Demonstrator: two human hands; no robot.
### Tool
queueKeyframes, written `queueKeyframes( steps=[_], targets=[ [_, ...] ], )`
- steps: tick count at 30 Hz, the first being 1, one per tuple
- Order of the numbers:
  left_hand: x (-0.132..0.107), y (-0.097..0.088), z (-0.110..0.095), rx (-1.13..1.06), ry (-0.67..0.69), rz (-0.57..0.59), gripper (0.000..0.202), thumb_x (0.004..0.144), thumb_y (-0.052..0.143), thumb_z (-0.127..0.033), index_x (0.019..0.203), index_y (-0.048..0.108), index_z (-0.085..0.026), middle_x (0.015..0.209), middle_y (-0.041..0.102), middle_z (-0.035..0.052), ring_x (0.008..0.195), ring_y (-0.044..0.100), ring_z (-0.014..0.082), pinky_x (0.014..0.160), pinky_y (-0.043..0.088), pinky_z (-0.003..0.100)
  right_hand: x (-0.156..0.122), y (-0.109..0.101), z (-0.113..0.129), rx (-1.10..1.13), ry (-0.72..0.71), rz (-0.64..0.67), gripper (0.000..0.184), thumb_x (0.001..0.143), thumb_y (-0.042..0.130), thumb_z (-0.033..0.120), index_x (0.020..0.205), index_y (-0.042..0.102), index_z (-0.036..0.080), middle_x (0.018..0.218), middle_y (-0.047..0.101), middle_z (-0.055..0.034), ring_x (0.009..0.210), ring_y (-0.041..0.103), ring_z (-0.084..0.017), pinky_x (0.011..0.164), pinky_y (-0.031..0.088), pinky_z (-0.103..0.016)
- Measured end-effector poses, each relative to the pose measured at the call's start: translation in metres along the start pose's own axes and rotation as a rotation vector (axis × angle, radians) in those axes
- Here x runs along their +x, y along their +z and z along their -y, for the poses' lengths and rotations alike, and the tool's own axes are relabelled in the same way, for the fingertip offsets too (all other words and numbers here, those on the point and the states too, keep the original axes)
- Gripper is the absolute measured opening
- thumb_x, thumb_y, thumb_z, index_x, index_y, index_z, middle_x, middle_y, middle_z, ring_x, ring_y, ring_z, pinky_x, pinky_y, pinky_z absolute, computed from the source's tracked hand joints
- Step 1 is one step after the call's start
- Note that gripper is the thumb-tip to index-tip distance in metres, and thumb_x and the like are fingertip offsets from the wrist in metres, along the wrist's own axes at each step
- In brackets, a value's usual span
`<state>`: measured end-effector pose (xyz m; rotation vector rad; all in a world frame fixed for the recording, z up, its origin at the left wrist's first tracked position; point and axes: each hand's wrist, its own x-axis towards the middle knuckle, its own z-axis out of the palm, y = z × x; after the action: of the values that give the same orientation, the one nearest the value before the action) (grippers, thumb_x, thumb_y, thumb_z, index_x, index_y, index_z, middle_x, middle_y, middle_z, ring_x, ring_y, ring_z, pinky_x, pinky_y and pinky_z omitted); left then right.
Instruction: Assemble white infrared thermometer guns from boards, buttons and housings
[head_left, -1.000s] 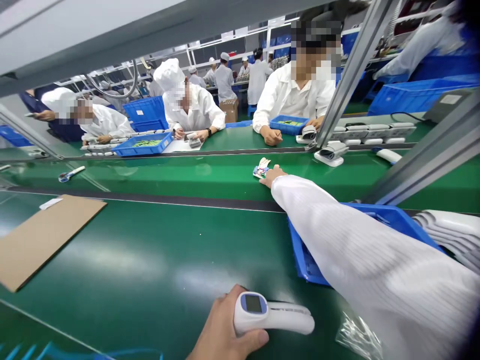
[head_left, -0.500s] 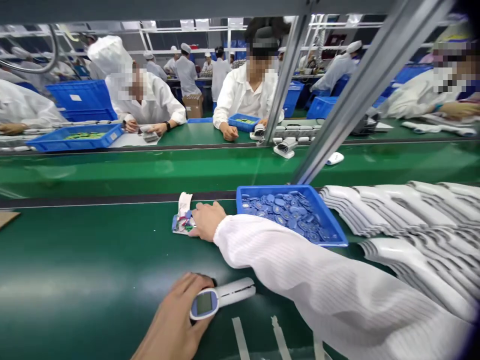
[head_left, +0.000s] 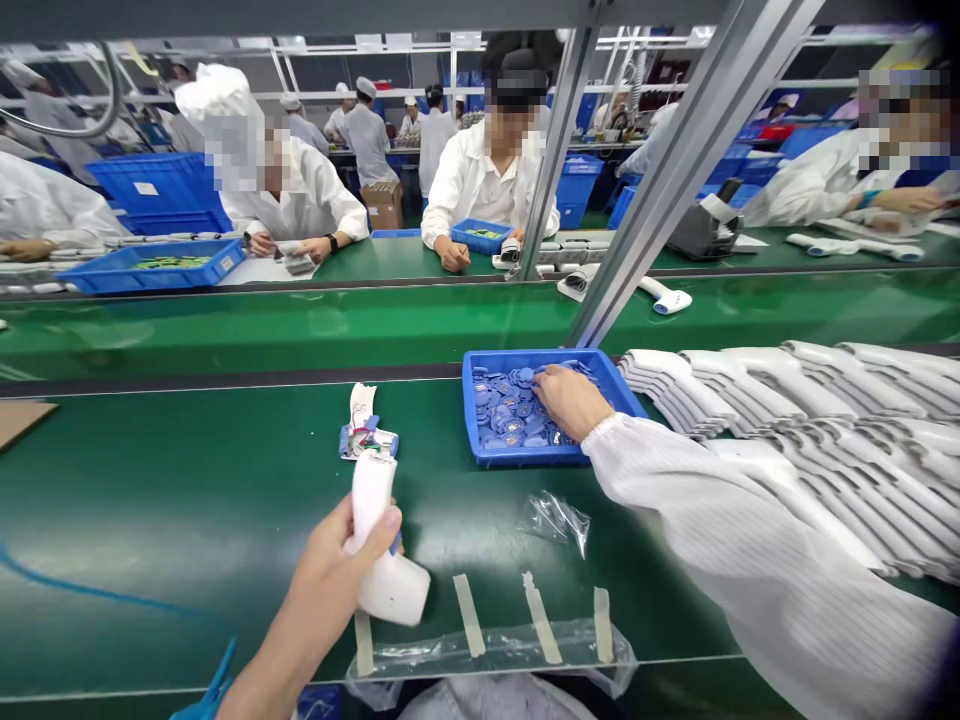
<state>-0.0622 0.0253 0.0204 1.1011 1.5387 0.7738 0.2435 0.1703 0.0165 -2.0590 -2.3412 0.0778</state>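
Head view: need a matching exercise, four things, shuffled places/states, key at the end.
Things
1. White handheld device
2. Wired assembly
3. Blue tray
4. White shells

Places and states
A. Lying on the green bench, left of the tray in the picture
B. Stacked in overlapping rows, right of the tray in the picture
C. Held in the left grip
D. Contains loose blue pieces, with the right grip over them

Right pairs: 1-C, 2-A, 3-D, 4-B
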Motion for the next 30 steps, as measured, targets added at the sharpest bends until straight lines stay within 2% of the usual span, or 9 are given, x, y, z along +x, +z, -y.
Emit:
queueKeyframes(
  steps=[3, 7, 9, 12, 17, 22, 25, 27, 30],
  targets=[
    [0.003, 0.011, 0.001, -0.115, 0.044, 0.141, 0.046, 0.086, 0.06, -0.061, 0.092, 0.06, -0.015, 0.082, 0.063, 0.0059, 0.072, 0.057, 0.0185, 0.062, 0.045, 0.027, -0.008, -0.006, 0.0, 0.084, 0.013, -0.082, 0.024, 0.099, 0.052, 0.026, 0.102, 0.071, 0.012, 0.105, 0.07, -0.0125, 0.102, 0.065, -0.022, 0.093, 0.05, -0.039],
    [-0.004, 0.019, -0.011, 0.103, 0.217, 0.156, 0.036, 0.096, 0.05, -0.053, 0.097, 0.057, -0.018, 0.087, 0.063, 0.0033, 0.076, 0.055, 0.0169, 0.067, 0.042, 0.027, -0.041, -0.028, 0.008, 0.296, 0.038, -0.194, 0.028, 0.098, 0.052, 0.028, 0.112, 0.074, 0.018, 0.107, 0.074, -0.0093, 0.101, 0.067, -0.022, 0.093, 0.05, -0.035],
    [-0.007, 0.023, -0.022, 0.262, 0.3, 0.167, 0.028, 0.099, 0.047, -0.047, 0.101, 0.056, -0.021, 0.088, 0.062, 0.0015, 0.077, 0.054, 0.0172, 0.068, 0.04, 0.028, -0.066, -0.037, 0.024, 0.649, 0.081, -0.147, 0.032, 0.094, 0.058, 0.039, 0.116, 0.073, 0.021, 0.099, 0.075, -0.006, 0.087, 0.069, -0.02, 0.082, 0.054, -0.034],
    [-0.007, 0.031, -0.031, 0.449, 0.458, 0.139, 0.018, 0.099, 0.05, -0.037, 0.109, 0.055, -0.023, 0.1, 0.063, 0.0016, 0.089, 0.055, 0.02, 0.079, 0.04, 0.032, -0.101, -0.041, 0.057, 1.272, 0.127, 0.034, 0.038, 0.083, 0.069, 0.051, 0.106, 0.076, 0.022, 0.088, 0.074, -0.0045, 0.072, 0.066, -0.016, 0.07, 0.055, -0.032],
    [-0.005, 0.04, -0.026, 0.526, 0.518, 0.159, 0.019, 0.1, 0.049, -0.036, 0.115, 0.052, -0.024, 0.106, 0.063, 0.0022, 0.095, 0.055, 0.0221, 0.084, 0.039, 0.034, -0.13, -0.031, 0.098, 1.627, 0.224, 0.144, 0.039, 0.081, 0.071, 0.052, 0.104, 0.075, 0.02, 0.073, 0.064, -0.0005, 0.07, 0.058, -0.013, 0.071, 0.052, -0.029],
    [-0.008, 0.032, -0.026, 0.656, 0.558, 0.195, 0.022, 0.103, 0.041, -0.037, 0.117, 0.05, -0.023, 0.108, 0.062, 0.0048, 0.093, 0.053, 0.024, 0.08, 0.038, 0.036, -0.138, -0.022, 0.107, 1.631, 0.254, 0.093, 0.035, 0.086, 0.067, 0.05, 0.102, 0.074, 0.019, 0.078, 0.061, -0.0009, 0.067, 0.056, -0.012, 0.067, 0.051, -0.027],
    [-0.009, 0.027, -0.031, 0.698, 0.566, 0.301, 0.027, 0.105, 0.035, -0.038, 0.121, 0.049, -0.022, 0.11, 0.062, 0.0053, 0.094, 0.054, 0.0235, 0.082, 0.038, 0.037, -0.141, -0.018, 0.108, 1.451, 0.125, -0.037, 0.031, 0.087, 0.066, 0.046, 0.107, 0.072, 0.023, 0.096, 0.06, -0.0038, 0.07, 0.058, -0.013, 0.063, 0.051, -0.028],
    [-0.009, 0.027, -0.033, 0.705, 0.581, 0.345, 0.03, 0.106, 0.028, -0.038, 0.121, 0.05, -0.023, 0.107, 0.063, 0.0042, 0.092, 0.055, 0.0221, 0.083, 0.037, 0.037, -0.142, -0.013, 0.108, 1.271, 0.004, -0.081, 0.028, 0.092, 0.061, 0.041, 0.115, 0.07, 0.026, 0.105, 0.061, -0.0043, 0.078, 0.059, -0.014, 0.069, 0.052, -0.029],
    [-0.007, 0.031, -0.031, 0.76, 0.622, 0.297, 0.031, 0.106, 0.027, -0.036, 0.11, 0.054, -0.022, 0.095, 0.064, 0.0028, 0.082, 0.055, 0.0209, 0.079, 0.036, 0.036, -0.144, 0.0, 0.109, 1.053, -0.123, -0.186, 0.023, 0.1, 0.05, 0.033, 0.116, 0.066, 0.027, 0.105, 0.062, -0.0031, 0.089, 0.059, -0.015, 0.079, 0.048, -0.029]
  ],
)
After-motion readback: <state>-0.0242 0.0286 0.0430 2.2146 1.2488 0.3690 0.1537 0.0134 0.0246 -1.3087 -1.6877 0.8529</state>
